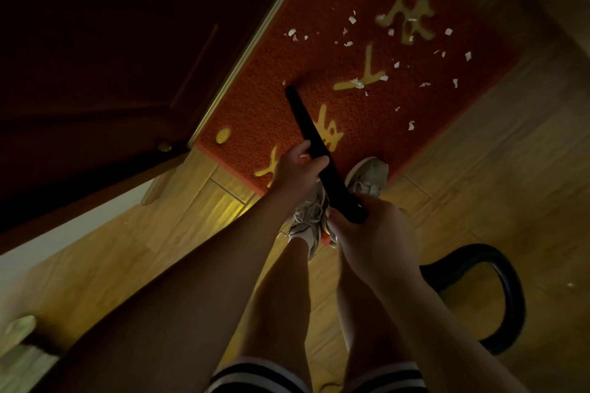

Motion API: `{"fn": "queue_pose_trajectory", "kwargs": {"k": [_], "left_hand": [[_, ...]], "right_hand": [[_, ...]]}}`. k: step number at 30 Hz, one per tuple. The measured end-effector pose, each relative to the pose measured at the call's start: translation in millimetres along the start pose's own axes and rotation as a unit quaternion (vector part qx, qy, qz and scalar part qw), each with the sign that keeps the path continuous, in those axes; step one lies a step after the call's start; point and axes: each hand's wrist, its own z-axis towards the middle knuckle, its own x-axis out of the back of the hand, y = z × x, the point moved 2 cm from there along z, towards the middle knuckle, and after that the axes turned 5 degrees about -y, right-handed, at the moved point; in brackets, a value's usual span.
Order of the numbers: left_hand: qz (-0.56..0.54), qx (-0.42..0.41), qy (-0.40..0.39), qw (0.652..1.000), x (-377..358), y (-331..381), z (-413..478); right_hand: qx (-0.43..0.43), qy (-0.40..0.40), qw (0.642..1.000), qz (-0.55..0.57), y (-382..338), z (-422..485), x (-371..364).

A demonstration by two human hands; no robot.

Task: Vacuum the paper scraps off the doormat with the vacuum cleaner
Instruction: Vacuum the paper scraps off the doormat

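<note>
1. A person stands at the near end of a red doormat [261, 112] laid along a dark doorway, both hands on the black vacuum wand [311, 137] — the sweep over the mat is under way, by the look of it.

2. The left hand [298, 169] grips the wand at mid-length, its fingers [319, 164] curled over the tube; the right hand [376, 236] holds the upper end, fingers wrapped around it, though most of them are hidden behind the back of the hand.

3. The wand's tip rests on or just above the mat near the door-side edge, beside a yellow character; whether it touches the pile cannot be told.

4. White paper scraps [352, 20] lie scattered over the far half of the mat, beyond and to the right of the tip — the stretch near the shoes [367, 175] looks largely clear, so roughly half the job appears left.

5. The black hose [507, 290] loops across the wooden floor [495, 169] behind the right arm.

6. The next move calls for pushing the tip forward and to the right into the thick of the scraps, keeping it low to the mat.
</note>
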Motion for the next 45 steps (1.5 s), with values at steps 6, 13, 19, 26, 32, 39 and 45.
{"fn": "queue_pose_trajectory", "kwargs": {"k": [6, 13, 19, 26, 32, 39, 45], "left_hand": [[-0.001, -0.016, -0.002, 1.000, 9.7, -1.1, 9.5], [0.008, -0.033, 0.000, 0.999, 14.5, 0.3, 7.3], [0.006, -0.035, -0.007, 0.999, 15.2, -14.1, 6.9], [0.011, -0.042, -0.033, 0.999, 4.1, -29.6, 1.4], [0.042, -0.045, -0.049, 0.997, -19.7, -36.6, -8.5], [0.084, -0.033, -0.068, 0.994, -52.7, -45.6, -18.1], [0.108, -0.023, -0.074, 0.991, -88.8, -49.1, -28.1]], "right_hand": [[0.004, -0.020, 1.000, 0.005, -6.7, 4.1, -3.9], [0.028, 0.013, 0.999, -0.015, -3.8, 6.7, -16.7], [0.023, 0.023, 0.999, 0.006, 2.2, -0.3, -21.1], [-0.022, 0.027, 0.999, 0.005, 18.2, -18.9, -23.5], [-0.052, 0.057, 0.997, -0.017, 34.9, -38.0, -14.2], [-0.074, 0.070, 0.995, 0.003, 67.8, -55.5, -5.0], [-0.084, 0.098, 0.990, 0.051, 94.5, -70.8, 5.2]]}}
